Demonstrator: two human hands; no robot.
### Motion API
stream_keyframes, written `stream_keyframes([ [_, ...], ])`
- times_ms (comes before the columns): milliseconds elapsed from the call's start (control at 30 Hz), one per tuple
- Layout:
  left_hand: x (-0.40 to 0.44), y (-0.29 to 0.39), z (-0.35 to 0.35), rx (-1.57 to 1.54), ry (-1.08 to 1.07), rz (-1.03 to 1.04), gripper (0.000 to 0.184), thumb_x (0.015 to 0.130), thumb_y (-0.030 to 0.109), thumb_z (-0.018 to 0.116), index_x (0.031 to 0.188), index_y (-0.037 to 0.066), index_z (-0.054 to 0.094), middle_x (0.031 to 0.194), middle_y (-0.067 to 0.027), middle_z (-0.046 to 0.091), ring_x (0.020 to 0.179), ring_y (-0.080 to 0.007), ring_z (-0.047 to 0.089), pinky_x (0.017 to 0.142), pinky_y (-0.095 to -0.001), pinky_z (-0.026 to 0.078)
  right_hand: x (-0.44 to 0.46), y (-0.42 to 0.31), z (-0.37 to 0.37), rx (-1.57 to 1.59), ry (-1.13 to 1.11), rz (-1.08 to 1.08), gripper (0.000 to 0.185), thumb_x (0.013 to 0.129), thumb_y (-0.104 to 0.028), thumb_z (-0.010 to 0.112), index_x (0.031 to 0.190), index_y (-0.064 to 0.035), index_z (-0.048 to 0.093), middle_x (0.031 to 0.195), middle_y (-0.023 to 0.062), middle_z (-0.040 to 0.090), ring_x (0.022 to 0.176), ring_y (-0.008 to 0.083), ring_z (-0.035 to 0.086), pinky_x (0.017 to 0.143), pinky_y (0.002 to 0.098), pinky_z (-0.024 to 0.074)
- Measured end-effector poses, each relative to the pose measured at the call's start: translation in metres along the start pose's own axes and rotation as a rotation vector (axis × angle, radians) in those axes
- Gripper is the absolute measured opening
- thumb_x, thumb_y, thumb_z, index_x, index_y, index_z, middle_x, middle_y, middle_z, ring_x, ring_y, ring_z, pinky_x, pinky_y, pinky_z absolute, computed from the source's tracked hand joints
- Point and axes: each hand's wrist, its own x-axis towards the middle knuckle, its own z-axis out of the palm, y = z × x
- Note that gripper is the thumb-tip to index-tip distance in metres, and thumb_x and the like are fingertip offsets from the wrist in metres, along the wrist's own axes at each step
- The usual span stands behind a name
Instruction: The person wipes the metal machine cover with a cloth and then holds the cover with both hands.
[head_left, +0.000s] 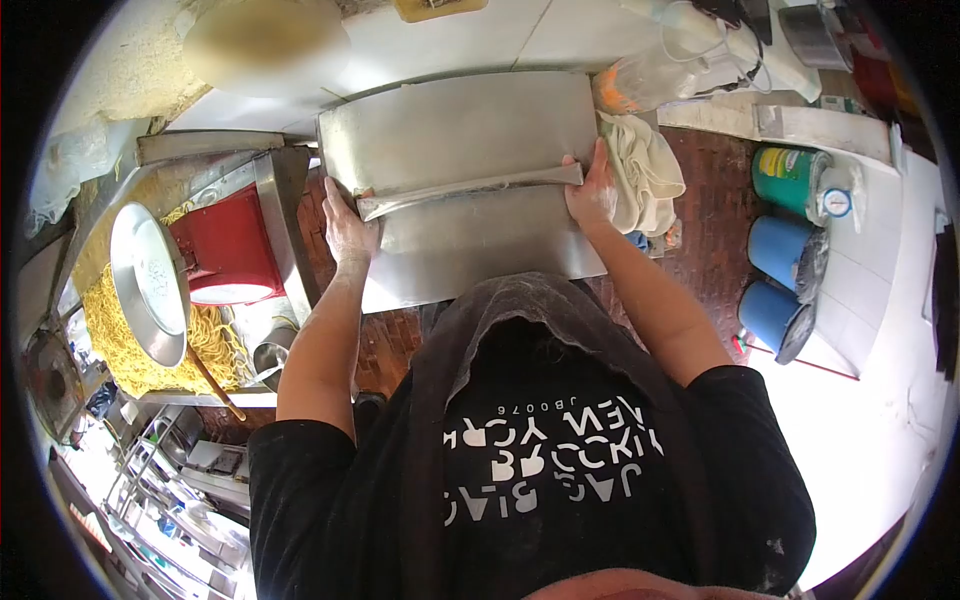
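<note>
A wide stainless steel cover (pixel 462 125) of a boxy machine is in front of me, with a folded metal lip running across its middle. My left hand (pixel 348 225), dusted with white powder, grips the left end of the lip, thumb on top and fingers along the side. At the right end, my right hand (pixel 592 190) holds the same lip between thumb and fingers. Below the lip lies a smooth lower steel panel (pixel 480 243), close to my dusty dark apron (pixel 500 300). What is under the cover is hidden.
To the left are a heap of yellow noodles (pixel 110 340), a red bin (pixel 228 245) and a metal pan (pixel 150 285) with a wooden handle. A cream cloth (pixel 640 170) hangs at right. Farther right, a green tub (pixel 785 180) and blue buckets (pixel 775 250) stand by the wall.
</note>
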Motion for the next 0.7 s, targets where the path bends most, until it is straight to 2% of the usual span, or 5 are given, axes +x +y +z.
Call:
stream_keyframes([
  [700,0.001,-0.0038,0.0021,-0.008,-0.007,0.007,0.1,0.092,0.048,0.071,0.162,0.004,0.016,0.139,-0.0266,0.05,0.123,-0.0461,0.058,0.1,-0.0543,0.052,0.0025,-0.0021,-0.0018,0.018,-0.037,0.05,0.09,0.096,-0.057,0.063,0.16,-0.0055,0.027,0.131,0.0303,0.058,0.118,0.0484,0.059,0.1,0.0538,0.0487],
])
